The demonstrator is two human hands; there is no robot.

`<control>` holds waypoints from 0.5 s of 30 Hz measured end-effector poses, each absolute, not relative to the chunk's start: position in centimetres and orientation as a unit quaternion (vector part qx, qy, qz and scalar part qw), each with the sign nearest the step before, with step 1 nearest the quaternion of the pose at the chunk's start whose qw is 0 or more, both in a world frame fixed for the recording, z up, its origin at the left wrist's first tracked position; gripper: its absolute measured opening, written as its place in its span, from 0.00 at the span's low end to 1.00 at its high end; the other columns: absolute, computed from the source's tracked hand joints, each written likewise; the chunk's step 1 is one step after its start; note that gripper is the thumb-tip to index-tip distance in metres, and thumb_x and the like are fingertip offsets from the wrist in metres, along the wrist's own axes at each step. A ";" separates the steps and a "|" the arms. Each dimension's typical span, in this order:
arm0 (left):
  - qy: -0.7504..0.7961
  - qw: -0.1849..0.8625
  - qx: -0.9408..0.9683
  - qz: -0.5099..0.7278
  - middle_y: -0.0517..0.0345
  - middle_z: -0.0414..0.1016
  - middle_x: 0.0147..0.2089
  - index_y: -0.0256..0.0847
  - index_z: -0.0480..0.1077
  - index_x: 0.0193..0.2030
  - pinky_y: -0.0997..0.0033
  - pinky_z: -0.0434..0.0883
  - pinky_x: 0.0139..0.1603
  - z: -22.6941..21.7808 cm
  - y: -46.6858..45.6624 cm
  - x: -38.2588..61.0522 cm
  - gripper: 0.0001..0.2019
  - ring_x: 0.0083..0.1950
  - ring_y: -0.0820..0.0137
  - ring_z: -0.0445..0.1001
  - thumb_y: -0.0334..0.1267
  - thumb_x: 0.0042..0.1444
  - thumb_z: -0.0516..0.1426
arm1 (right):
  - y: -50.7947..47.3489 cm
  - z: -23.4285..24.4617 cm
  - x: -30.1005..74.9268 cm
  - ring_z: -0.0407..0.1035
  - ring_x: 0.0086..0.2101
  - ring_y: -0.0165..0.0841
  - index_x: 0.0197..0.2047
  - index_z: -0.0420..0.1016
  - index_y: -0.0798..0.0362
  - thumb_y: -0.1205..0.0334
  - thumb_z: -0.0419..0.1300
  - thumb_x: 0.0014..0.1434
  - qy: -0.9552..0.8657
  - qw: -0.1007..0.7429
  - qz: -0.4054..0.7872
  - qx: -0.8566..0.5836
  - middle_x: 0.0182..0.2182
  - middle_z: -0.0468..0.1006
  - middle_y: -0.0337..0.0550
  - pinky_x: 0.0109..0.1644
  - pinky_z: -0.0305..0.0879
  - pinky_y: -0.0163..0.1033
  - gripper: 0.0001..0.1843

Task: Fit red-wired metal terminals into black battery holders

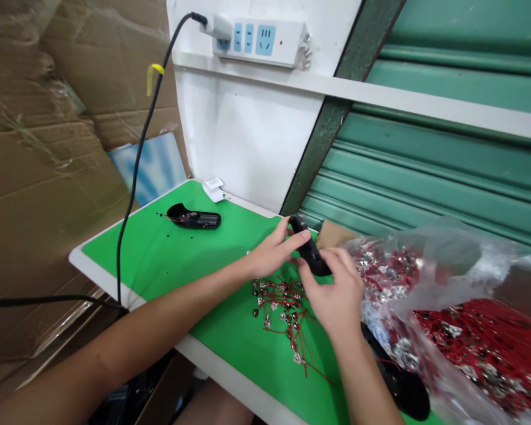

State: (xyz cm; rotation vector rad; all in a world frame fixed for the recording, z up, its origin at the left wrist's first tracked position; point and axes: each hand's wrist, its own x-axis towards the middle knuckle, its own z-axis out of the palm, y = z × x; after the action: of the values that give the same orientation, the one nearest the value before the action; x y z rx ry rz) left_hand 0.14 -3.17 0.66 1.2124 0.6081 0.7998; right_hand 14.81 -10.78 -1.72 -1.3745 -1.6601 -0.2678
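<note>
Between my two hands is a black plastic housing (308, 251), held tilted above the green table mat. My left hand (277, 248) grips its upper end, thumb across the face. The fingers of my right hand (336, 286) close round its lower end. Beneath them lies a loose pile of small metal battery contacts with red wires (285, 304). Farther left on the mat rests another black housing (194, 218), its hollow side up with thin wires inside. A third black shell (402, 383) is partly hidden behind my right forearm.
Clear plastic bags (446, 283) full of red-wired metal parts crowd the right side. A black cable (137, 153) hangs from the power strip (261, 44) past the table's left edge. Cardboard boxes (39, 177) stand at the left; a green shutter (446, 165) rises behind.
</note>
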 end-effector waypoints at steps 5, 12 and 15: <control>0.323 0.717 0.533 0.313 0.45 0.72 0.59 0.46 0.56 0.68 0.68 0.73 0.48 0.9 -3.4 0.1 0.32 0.51 0.66 0.75 0.61 0.64 0.53 | -10.9 -1.8 14.6 0.66 0.38 0.40 0.40 0.76 0.54 0.63 0.63 0.65 -0.712 0.387 -0.212 -0.546 0.38 0.78 0.47 0.43 0.64 0.45 0.03; 0.325 0.728 0.485 0.360 0.52 0.75 0.46 0.44 0.60 0.67 0.71 0.73 0.46 0.3 -2.7 0.6 0.29 0.43 0.70 0.76 0.58 0.66 0.50 | -11.6 -1.0 14.2 0.71 0.40 0.37 0.42 0.78 0.54 0.61 0.60 0.71 -0.712 0.465 -0.122 -0.512 0.38 0.77 0.45 0.45 0.66 0.44 0.07; 0.323 0.731 0.487 0.353 0.59 0.70 0.37 0.45 0.57 0.71 0.73 0.73 0.36 0.4 -2.2 0.4 0.30 0.33 0.73 0.73 0.57 0.68 0.44 | -11.6 -0.5 14.4 0.73 0.40 0.34 0.45 0.78 0.53 0.65 0.56 0.72 -0.684 0.521 -0.074 -0.505 0.39 0.77 0.43 0.45 0.67 0.40 0.08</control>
State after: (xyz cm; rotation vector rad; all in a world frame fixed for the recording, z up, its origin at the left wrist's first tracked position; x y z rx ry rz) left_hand 0.37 -2.24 0.44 1.0711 0.7114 0.7779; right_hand 14.36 -11.64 -0.49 -1.2097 -1.6385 -0.1774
